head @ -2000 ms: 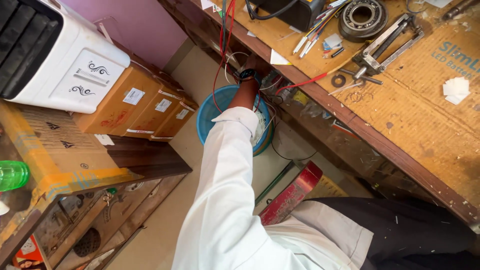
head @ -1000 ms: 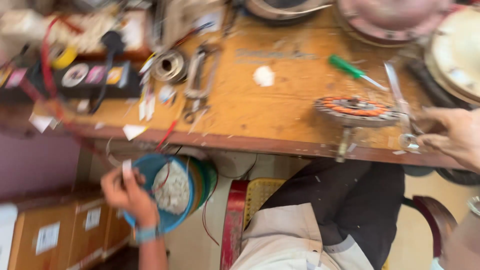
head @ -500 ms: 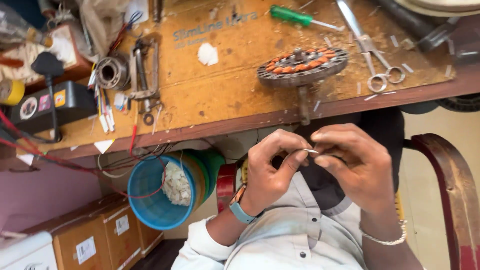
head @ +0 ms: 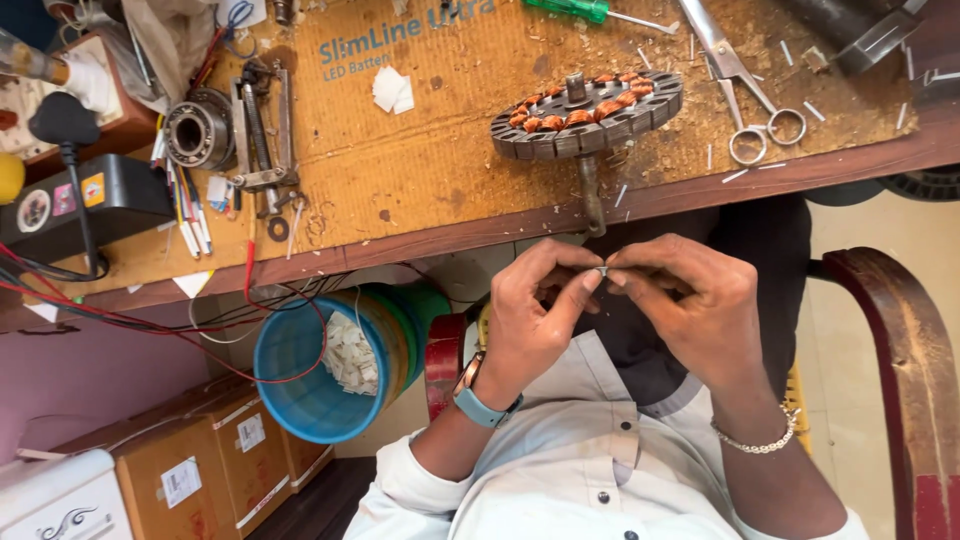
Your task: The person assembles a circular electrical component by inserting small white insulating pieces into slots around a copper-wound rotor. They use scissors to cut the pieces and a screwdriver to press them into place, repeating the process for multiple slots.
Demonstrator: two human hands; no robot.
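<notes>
My left hand (head: 535,315) and my right hand (head: 690,305) meet over my lap, just below the workbench edge. Their fingertips pinch one tiny pale strip (head: 603,270) between them. On the bench right above them stands a round motor stator (head: 588,112) with copper windings on a shaft. A wristwatch with a light blue strap is on my left wrist, a thin chain bracelet on my right.
Scissors (head: 740,80) and a green screwdriver (head: 575,8) lie on the cardboard-covered workbench (head: 400,190); a bearing (head: 198,130) and a metal puller (head: 262,130) lie at left. A blue bucket (head: 320,365) of white scraps stands below, by cardboard boxes (head: 215,460). A wooden chair arm (head: 900,340) is right.
My left hand came up from the blue bucket to meet my right hand at my lap. The view swung back over the bench and has now steadied, closer in.
</notes>
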